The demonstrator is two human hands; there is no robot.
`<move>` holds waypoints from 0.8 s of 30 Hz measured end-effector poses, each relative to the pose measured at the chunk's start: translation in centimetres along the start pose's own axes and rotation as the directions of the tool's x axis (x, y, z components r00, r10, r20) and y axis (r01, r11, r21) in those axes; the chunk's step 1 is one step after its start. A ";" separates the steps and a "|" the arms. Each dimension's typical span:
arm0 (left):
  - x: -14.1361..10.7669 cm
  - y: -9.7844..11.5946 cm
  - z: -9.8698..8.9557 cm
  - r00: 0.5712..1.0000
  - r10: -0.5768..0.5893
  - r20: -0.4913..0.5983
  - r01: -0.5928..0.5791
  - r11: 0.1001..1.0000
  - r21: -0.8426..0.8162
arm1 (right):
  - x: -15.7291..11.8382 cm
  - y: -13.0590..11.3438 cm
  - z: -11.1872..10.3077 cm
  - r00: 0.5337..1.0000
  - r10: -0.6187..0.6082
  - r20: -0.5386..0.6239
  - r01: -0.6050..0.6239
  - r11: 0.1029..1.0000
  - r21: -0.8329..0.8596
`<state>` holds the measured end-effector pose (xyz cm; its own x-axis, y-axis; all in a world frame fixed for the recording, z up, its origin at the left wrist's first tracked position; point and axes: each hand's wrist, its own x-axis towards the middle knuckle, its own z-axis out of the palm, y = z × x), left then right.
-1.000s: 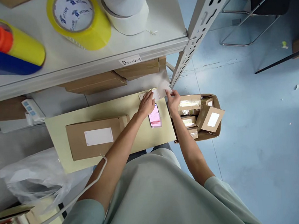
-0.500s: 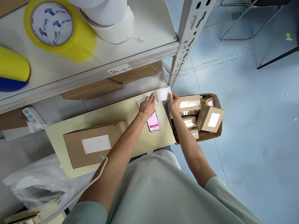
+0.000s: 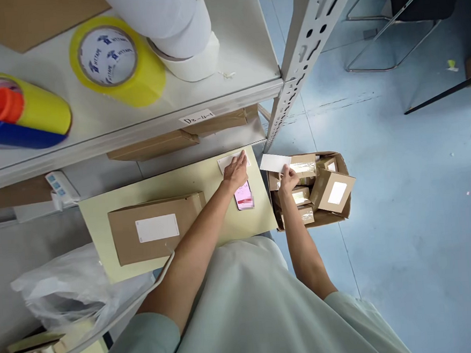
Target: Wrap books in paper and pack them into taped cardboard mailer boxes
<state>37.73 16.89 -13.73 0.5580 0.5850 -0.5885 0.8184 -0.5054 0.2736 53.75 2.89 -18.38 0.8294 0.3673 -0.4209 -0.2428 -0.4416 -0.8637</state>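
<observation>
My left hand [image 3: 236, 172] lies on the pale yellow tabletop [image 3: 219, 229], fingers stretched out over a white label [image 3: 225, 162] that it partly covers. Just below that hand is a phone [image 3: 244, 196] with a pink screen. Pinched in my right hand [image 3: 289, 179] is a white paper slip [image 3: 275, 162], held past the table's right edge, above a carton [image 3: 344, 164] of small boxes. On the left part of the table sits a long brown cardboard box [image 3: 130, 248] with a white label on top.
A metal shelf [image 3: 246, 92] overhangs the table's far side, bearing yellow tape rolls [image 3: 148, 78], white rolls [image 3: 195, 61] and a blue-and-red tape dispenser [image 3: 23, 138]. Its perforated post [image 3: 294, 89] stands near my right hand. A plastic bag [image 3: 61, 285] and a white cable [image 3: 131, 302] are at left.
My right hand has moved right and slightly towards me, carrying the white slip away from the label on the table. My left hand stays on the label.
</observation>
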 end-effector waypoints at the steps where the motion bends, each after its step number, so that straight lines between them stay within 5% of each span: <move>1: -0.1 -0.1 0.1 1.000 -0.012 -0.002 0.012 0.999 -0.040 | -0.4 -0.3 -0.5 0.999 0.004 -0.036 -0.002 0.999 0.032; 5: -1.9 0.3 1.6 0.993 -0.062 -0.098 0.040 0.976 -0.214 | -2.7 -2.8 -2.4 0.997 0.024 -0.071 -0.015 0.992 0.126; 8: -5.7 1.3 3.4 0.952 -0.120 -0.282 0.016 0.938 -0.345 | -5.6 -5.3 -4.0 0.996 0.023 0.085 -0.037 0.985 0.170; 12: -12.4 2.2 4.6 0.917 -0.248 -0.311 -0.035 0.727 -0.686 | -10.0 -7.8 -5.9 0.946 0.029 0.323 -0.094 0.977 0.190; 15: -17.4 1.8 3.3 0.942 -0.243 -0.232 -0.083 0.502 -0.861 | -12.7 -8.9 -6.3 0.906 0.068 0.418 -0.163 0.967 0.195; 17: -20.4 1.1 1.6 0.941 -0.256 -0.220 -0.092 0.432 -0.897 | -14.1 -9.6 -6.1 0.880 0.084 0.468 -0.196 0.961 0.197; 24: -28.3 -0.5 -3.5 0.884 -0.298 -0.361 -0.220 0.417 -0.882 | -18.2 -13.6 -4.5 0.848 -0.025 0.530 -0.106 0.971 0.214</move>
<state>22.03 2.84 5.43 0.2992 0.8964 -0.3270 0.3396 0.2202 0.9144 44.19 -1.50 2.31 0.4424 0.7562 -0.4822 -0.4313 -0.2921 -0.8536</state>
